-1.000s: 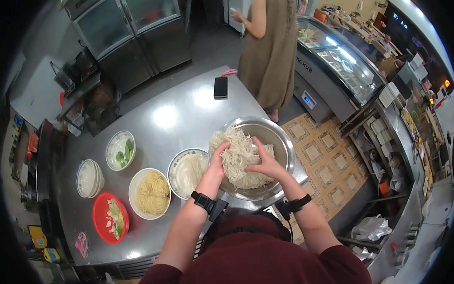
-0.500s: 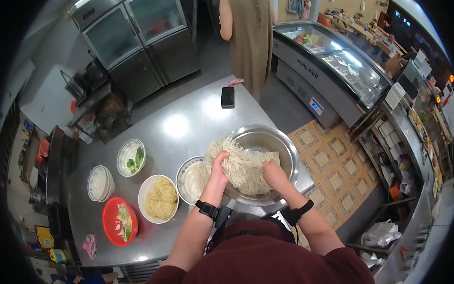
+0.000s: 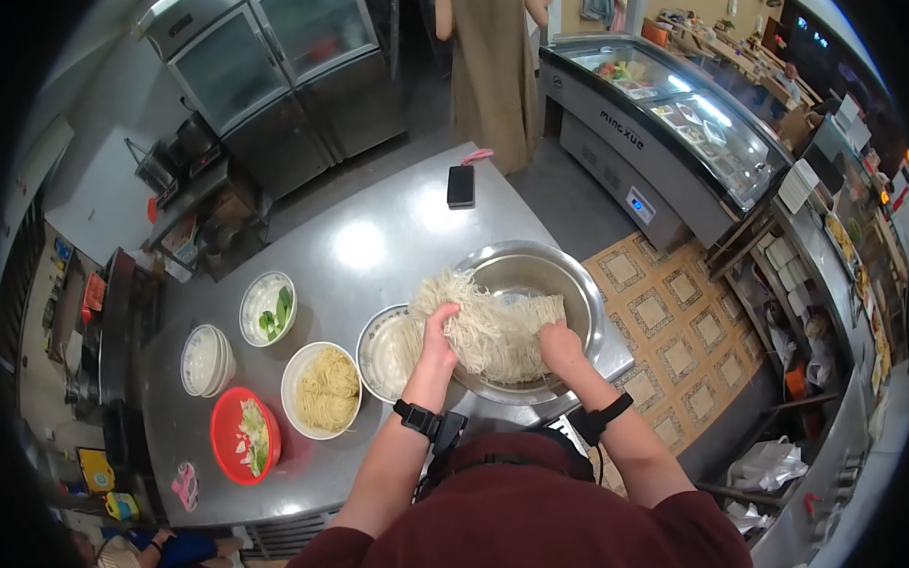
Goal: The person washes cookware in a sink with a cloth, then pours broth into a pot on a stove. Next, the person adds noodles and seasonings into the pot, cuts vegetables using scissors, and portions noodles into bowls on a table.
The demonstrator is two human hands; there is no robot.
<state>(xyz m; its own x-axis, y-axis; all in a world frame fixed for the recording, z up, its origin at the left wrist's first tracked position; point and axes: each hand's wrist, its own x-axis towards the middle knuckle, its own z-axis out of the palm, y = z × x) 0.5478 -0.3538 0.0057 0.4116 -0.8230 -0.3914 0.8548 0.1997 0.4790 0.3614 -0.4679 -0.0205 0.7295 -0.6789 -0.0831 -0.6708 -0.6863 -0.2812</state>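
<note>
A large bundle of pale, thin noodles (image 3: 498,336) stretches between both my hands over a wide steel basin (image 3: 587,289). My left hand (image 3: 439,336) is wrapped round the bundle's left end, above the basin's near-left rim. At the other end my right hand (image 3: 561,350) is closed on the noodles, its fingertips partly hidden. Just left of the basin, a patterned bowl (image 3: 371,333) contains more pale noodles, partly covered by my left forearm. Beyond it sits a white bowl (image 3: 288,393) of yellow noodles (image 3: 328,390).
On the steel table (image 3: 324,289) are a bowl of green leaves (image 3: 275,316), stacked white bowls (image 3: 204,360), a red bowl (image 3: 221,446) of chopped vegetables and a black phone (image 3: 461,186). A person (image 3: 494,75) stands beyond the table, near a glass-topped display fridge (image 3: 620,140).
My right hand has shifted slightly right with its end of the noodles; my left hand keeps its hold. The person beyond the table has moved a little farther off. The view has tilted slightly.
</note>
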